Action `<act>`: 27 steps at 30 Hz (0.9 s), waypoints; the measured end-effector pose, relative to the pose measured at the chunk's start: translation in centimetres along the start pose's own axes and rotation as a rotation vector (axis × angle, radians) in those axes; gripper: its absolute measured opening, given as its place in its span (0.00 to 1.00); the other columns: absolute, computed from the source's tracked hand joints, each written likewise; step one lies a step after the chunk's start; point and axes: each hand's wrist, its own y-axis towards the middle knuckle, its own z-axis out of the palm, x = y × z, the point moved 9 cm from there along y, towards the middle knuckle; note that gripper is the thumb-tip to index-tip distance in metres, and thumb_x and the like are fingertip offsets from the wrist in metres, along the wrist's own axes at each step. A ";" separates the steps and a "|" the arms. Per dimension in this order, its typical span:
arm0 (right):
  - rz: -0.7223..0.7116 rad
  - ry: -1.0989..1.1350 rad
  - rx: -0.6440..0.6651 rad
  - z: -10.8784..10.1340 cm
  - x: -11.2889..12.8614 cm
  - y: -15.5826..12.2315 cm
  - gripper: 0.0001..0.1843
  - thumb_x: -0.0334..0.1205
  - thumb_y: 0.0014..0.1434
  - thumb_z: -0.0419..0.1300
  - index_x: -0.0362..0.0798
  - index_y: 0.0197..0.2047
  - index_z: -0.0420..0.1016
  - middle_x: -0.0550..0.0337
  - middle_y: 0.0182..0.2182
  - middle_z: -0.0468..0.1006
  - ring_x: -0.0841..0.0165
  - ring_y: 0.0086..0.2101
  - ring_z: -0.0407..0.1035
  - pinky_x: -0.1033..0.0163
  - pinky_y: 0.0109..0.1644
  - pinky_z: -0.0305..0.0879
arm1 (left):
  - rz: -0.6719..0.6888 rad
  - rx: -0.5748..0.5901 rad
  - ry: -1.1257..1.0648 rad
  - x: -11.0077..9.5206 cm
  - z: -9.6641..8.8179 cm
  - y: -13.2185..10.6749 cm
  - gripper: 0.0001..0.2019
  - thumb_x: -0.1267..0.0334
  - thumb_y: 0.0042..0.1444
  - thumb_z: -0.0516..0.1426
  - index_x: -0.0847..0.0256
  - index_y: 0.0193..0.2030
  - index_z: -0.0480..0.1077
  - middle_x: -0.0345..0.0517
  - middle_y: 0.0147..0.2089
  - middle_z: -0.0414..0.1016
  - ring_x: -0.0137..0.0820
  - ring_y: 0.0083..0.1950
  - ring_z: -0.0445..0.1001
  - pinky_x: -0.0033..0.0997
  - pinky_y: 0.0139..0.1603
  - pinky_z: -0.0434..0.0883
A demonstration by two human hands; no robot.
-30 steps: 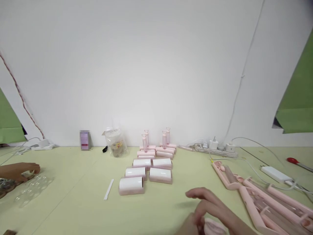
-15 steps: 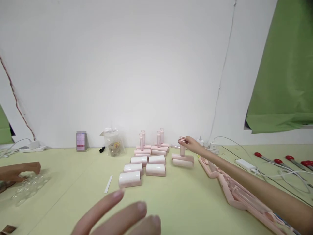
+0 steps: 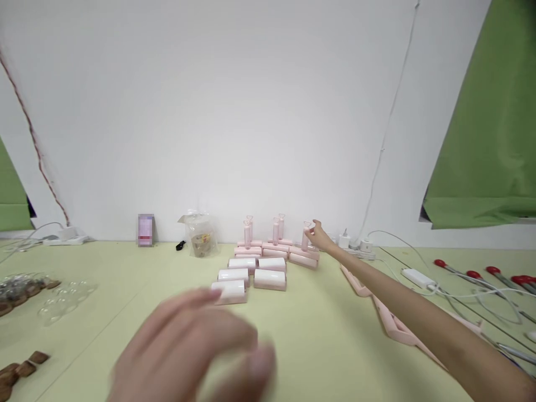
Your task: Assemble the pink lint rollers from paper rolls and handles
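Near the wall, a tub in a clear bag beside a small black object. At right, a white adapter near red-ended tools. Far left, brown pieces, clear domed plastic.

Smooth pink plastic and glossy white rolls on a pale, smooth tabletop.
The rolls carry a shiny white face, paper or film unclear; the handle looks like smooth, partly see-through plastic, the frames opaque plastic. The table has a soft sheen, the wall is matt. The bag is thin clear plastic, the curtain cloth, the charger white plastic, the blocks wood-like, the domes clear and glossy.
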 end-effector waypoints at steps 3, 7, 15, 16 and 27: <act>0.018 0.058 -0.011 -0.4 0.2 -0.7 0.16 0.39 0.58 0.53 0.45 0.49 0.63 0.55 0.45 0.68 0.66 0.40 0.67 0.55 0.41 0.65 | -0.027 0.155 0.096 4.5 4.4 2.1 0.11 0.65 0.51 0.49 0.52 0.42 0.64 0.39 0.32 0.70 0.34 0.38 0.69 0.36 0.40 0.67; -0.053 0.141 -0.059 -1.3 1.3 -5.0 0.19 0.38 0.57 0.53 0.46 0.51 0.60 0.53 0.51 0.62 0.61 0.47 0.61 0.49 0.48 0.59 | -0.495 0.465 0.289 17.6 10.1 -3.6 0.18 0.59 0.45 0.54 0.62 0.44 0.63 0.52 0.46 0.66 0.45 0.53 0.60 0.45 0.52 0.58; -0.199 0.313 0.165 0.3 1.9 -20.6 0.18 0.35 0.54 0.48 0.55 0.49 0.56 0.57 0.48 0.61 0.66 0.48 0.62 0.55 0.49 0.61 | -0.900 0.435 0.014 25.6 11.0 -13.7 0.27 0.54 0.33 0.59 0.62 0.42 0.58 0.53 0.45 0.64 0.47 0.50 0.63 0.41 0.47 0.62; -0.176 0.336 0.191 0.6 1.5 -21.8 0.17 0.35 0.55 0.47 0.55 0.49 0.56 0.57 0.48 0.62 0.66 0.48 0.62 0.55 0.49 0.61 | -0.910 0.413 0.002 25.4 10.8 -13.7 0.26 0.53 0.32 0.60 0.61 0.39 0.58 0.51 0.43 0.65 0.47 0.49 0.63 0.42 0.46 0.62; 0.019 0.704 0.495 1.3 1.8 -24.2 0.15 0.47 0.54 0.53 0.52 0.44 0.68 0.53 0.51 0.63 0.59 0.52 0.56 0.53 0.54 0.53 | -1.095 0.531 -0.215 19.1 13.7 -14.4 0.28 0.43 0.40 0.54 0.61 0.42 0.54 0.49 0.40 0.66 0.34 0.38 0.71 0.32 0.34 0.71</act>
